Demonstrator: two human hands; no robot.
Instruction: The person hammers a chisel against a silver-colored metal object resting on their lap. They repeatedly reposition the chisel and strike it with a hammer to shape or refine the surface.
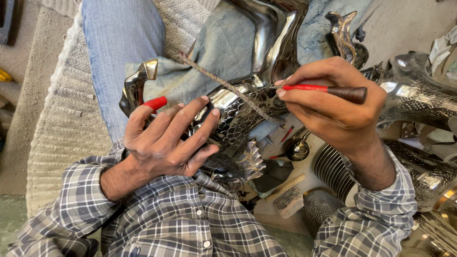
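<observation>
Right hand (340, 107) pinches red tool (319, 89), tip on figure (233, 116) at 9 o'clock; left hand (166, 138) clamps figure; risk: tip skids across polished metal, scratching it.

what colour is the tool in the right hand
The tool in the right hand has a red shaft and dark brown handle, seen in the head view.
</observation>
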